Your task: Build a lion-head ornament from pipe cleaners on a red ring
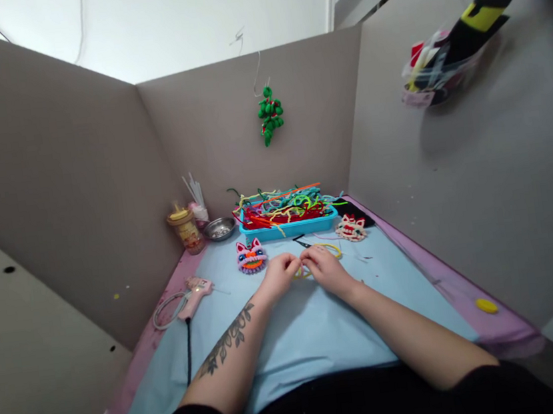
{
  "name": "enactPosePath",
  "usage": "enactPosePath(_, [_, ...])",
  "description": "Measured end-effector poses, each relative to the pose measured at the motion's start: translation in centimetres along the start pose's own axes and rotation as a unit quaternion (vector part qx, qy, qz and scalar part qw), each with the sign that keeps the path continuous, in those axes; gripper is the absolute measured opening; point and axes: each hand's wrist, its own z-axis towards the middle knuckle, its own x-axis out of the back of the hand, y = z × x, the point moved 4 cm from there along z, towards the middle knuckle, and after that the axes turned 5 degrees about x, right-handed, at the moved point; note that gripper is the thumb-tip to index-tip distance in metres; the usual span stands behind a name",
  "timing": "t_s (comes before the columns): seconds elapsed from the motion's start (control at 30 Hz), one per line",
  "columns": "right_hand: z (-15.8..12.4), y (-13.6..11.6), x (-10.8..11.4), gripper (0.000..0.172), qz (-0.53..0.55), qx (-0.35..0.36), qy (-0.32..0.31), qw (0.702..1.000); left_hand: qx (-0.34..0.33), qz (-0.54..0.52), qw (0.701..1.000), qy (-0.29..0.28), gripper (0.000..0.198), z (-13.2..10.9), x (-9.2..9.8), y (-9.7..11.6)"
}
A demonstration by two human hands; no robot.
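Tray (295, 230) behind left hand (281, 273), glue gun (195, 301) left

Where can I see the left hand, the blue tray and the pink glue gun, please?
Left hand (281, 275): head view, back of the hand.
Blue tray (292, 230): head view, front wall.
Pink glue gun (196, 300): head view, pink body.

You are in a little craft workshop: it has gray walls (217, 133) around your bench (333, 341), a pink glue gun (196, 300), a blue tray (294, 230) of fuzzy colored sticks (287, 211), and two fuzzy animal faces (251, 257).
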Motion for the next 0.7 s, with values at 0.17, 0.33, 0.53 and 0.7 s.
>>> enactPosePath(0.17, [0.0, 0.7, -0.5, 0.015, 0.003, -0.014, -0.007, 1.000, -0.107, 0.177, 0.977, 0.055, 0.020, -0.6, 0.0, 1.4])
enactPosePath(0.33, [0.1, 1.4, -0.8, 0.015, 0.043, -0.027, -0.008, 0.999, -0.203, 0.334, 0.917, 0.084, 0.024, -0.8, -0.2, 2.1])
enactPosePath(0.53, [0.1, 1.3, -0.8, 0.016, 0.066, -0.041, -0.015, 0.997, -0.179, 0.254, 0.948, 0.071, 0.018, -0.8, 0.1, 1.8])
enactPosePath(0.7, [0.0, 0.4, -0.4, 0.010, 0.059, -0.020, -0.017, 0.998, -0.037, 0.033, 0.998, 0.030, 0.023, -0.4, 0.2, 0.7])
